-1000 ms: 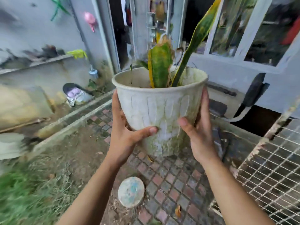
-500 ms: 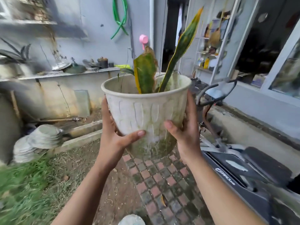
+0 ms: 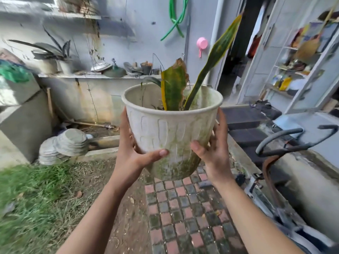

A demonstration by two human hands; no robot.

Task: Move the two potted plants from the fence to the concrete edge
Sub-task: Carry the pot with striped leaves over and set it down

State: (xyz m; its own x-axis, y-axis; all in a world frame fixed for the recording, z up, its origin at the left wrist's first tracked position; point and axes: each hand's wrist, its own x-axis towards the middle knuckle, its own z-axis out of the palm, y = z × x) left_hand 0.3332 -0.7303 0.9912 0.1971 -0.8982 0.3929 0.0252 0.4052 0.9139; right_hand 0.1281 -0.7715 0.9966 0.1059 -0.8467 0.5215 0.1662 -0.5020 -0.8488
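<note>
I hold a white, algae-stained plastic pot (image 3: 170,132) with a snake plant (image 3: 174,87) upright at chest height, above the brick path. My left hand (image 3: 134,154) grips the pot's left side, thumb across the front. On the pot's right side is my right hand (image 3: 211,153), thumb also on the front. A second potted plant (image 3: 60,59) with dark leaves stands on a concrete ledge (image 3: 102,76) along the far wall, well beyond my hands. The fence is out of view.
A brick path (image 3: 183,208) runs ahead under the pot, with grass (image 3: 27,195) to its left. Stacked round concrete slabs (image 3: 64,143) lie at mid left by a low concrete kerb (image 3: 104,142). A bicycle (image 3: 275,162) stands close on the right. An open doorway (image 3: 236,52) is at the back.
The view has swung left: the wire fence has left the frame and the wall ledge, slabs and bicycle have come in. Both hands keep the same grip on the pot.
</note>
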